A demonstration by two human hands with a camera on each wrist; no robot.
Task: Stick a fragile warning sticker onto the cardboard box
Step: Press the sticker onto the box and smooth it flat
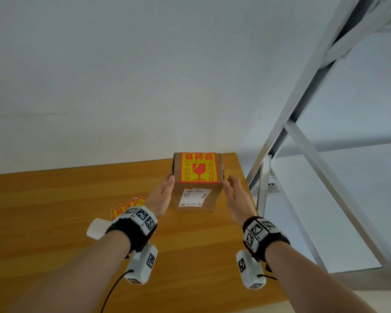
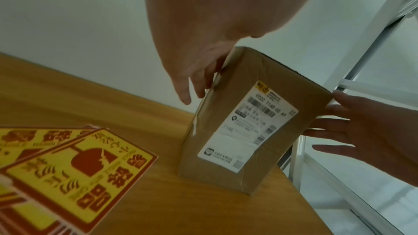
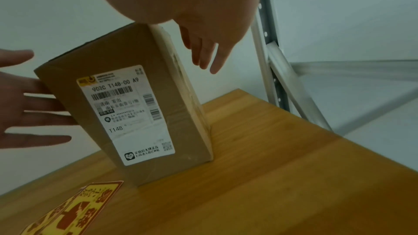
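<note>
Flat hands flank the stickered cardboard box (fingers straight).

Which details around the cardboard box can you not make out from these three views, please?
- Spare yellow-and-red fragile stickers: head view, partly covered by the left hand and its wrist camera.
- White shipping label on the brown cardboard box: head view, print too small.
- Box's far side: hidden everywhere.
</note>
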